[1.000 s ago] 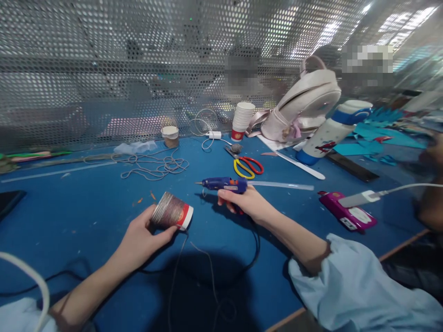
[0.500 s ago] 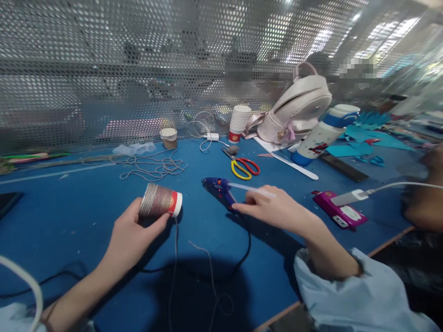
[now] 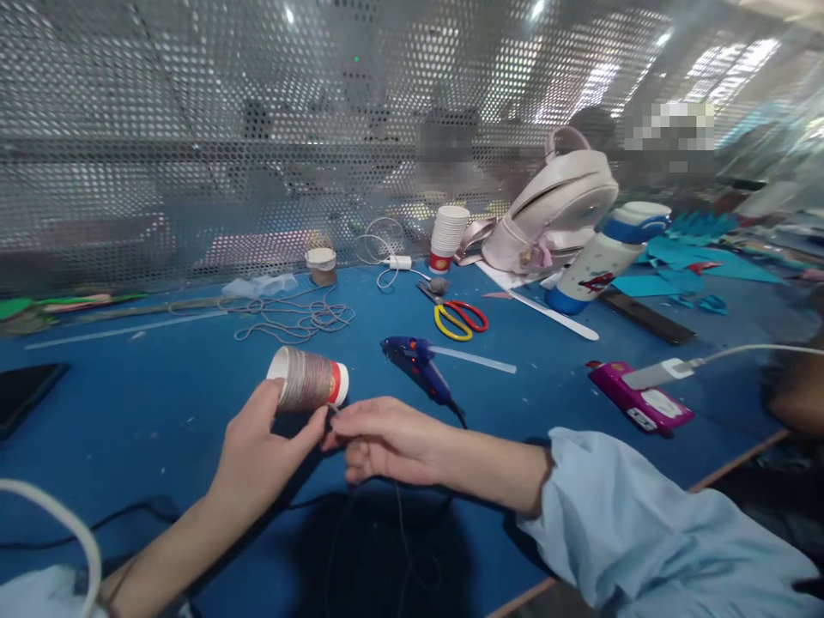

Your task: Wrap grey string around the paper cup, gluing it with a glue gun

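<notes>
A paper cup (image 3: 307, 379) wound with grey-brown string lies tilted on its side in my left hand (image 3: 261, 442). Its white end and a red band face right. My right hand (image 3: 392, 442) is beside the cup's lower right edge, thumb and fingers pinching the loose string (image 3: 400, 515) that trails down toward me. The fingertips of both hands almost meet there. Just beyond my right hand a blue glue gun (image 3: 421, 367) rests on the table, a clear glue stick (image 3: 476, 357) poking out of its back.
Scissors (image 3: 460, 318), a stack of paper cups (image 3: 449, 236) and a tangle of string (image 3: 296, 318) lie farther back. To the right are a purple power strip (image 3: 637, 395), a bottle (image 3: 602, 257) and a backpack (image 3: 557, 206). A dark phone (image 3: 29, 390) lies left.
My right hand has let go of the glue gun, which now lies on the table, and moved left to the string by the cup. The cup has turned slightly in my left hand.
</notes>
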Demonstrator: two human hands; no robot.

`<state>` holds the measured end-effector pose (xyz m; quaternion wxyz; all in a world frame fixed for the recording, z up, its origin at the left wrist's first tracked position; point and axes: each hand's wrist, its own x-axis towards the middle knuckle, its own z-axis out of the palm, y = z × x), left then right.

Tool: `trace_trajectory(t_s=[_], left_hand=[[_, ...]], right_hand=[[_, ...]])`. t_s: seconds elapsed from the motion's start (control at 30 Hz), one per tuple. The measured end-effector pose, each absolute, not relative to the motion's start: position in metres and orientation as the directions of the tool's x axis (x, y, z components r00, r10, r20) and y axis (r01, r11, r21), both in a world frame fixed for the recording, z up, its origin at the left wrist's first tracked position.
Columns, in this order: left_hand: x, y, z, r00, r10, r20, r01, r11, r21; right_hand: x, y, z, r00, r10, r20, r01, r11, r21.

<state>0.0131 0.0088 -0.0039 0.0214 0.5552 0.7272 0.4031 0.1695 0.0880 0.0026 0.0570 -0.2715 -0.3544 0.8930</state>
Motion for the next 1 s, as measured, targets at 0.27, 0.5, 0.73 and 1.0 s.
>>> trace_trajectory(t_s=[0.27, 0.5, 0.73, 1.0], left_hand=[[0.020, 0.012, 0.002, -0.307, 0.919, 0.246, 0.710, 0.050, 0.702], [0.027, 0.008, 0.011, -0.292, 0.955, 0.039, 0.612, 0.156, 0.775], [0.028, 0.006, 0.011, -0.308, 0.951, 0.004, 0.598, 0.191, 0.779], [0.026, 0.005, 0.009, -0.295, 0.956, 0.005, 0.591, 0.178, 0.787]], right_hand=[[0.188, 0.098, 0.017, -0.720, 0.675, 0.160, 0.213, 0.435, -0.875], [0.187, 0.100, 0.010, -0.703, 0.569, 0.426, 0.137, 0.697, -0.704], [0.188, 0.102, 0.007, -0.689, 0.563, 0.457, 0.150, 0.728, -0.670], [0.189, 0.101, 0.006, -0.686, 0.584, 0.434, 0.148, 0.696, -0.703]])
